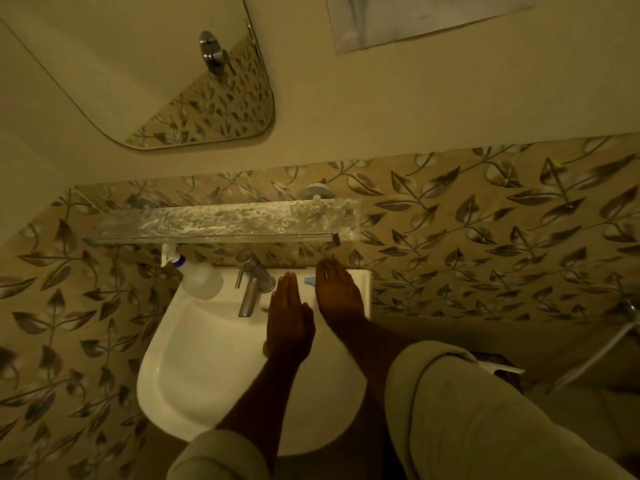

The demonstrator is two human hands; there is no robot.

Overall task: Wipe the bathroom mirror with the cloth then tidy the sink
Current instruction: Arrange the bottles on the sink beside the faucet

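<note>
Down at the white sink (pixel 194 344), both hands lie flat on its back right ledge, just right of the steel faucet (pixel 254 287). The left hand (pixel 289 323) has its fingers straight and pressed together, palm down, holding nothing. The right hand (pixel 337 294) also lies flat with fingers extended toward the tiled wall, its grip not closed on anything. Between and partly under the two hands a pale blue cloth (pixel 309 281) shows only as a small corner, so its full shape cannot be told. A clear spray bottle (pixel 199 277) with a white and blue trigger stands on the sink's back left corner. Above the sink hangs a glass shelf (pixel 221 220), and higher up on the wall, the rounded mirror (pixel 145 74).
</note>
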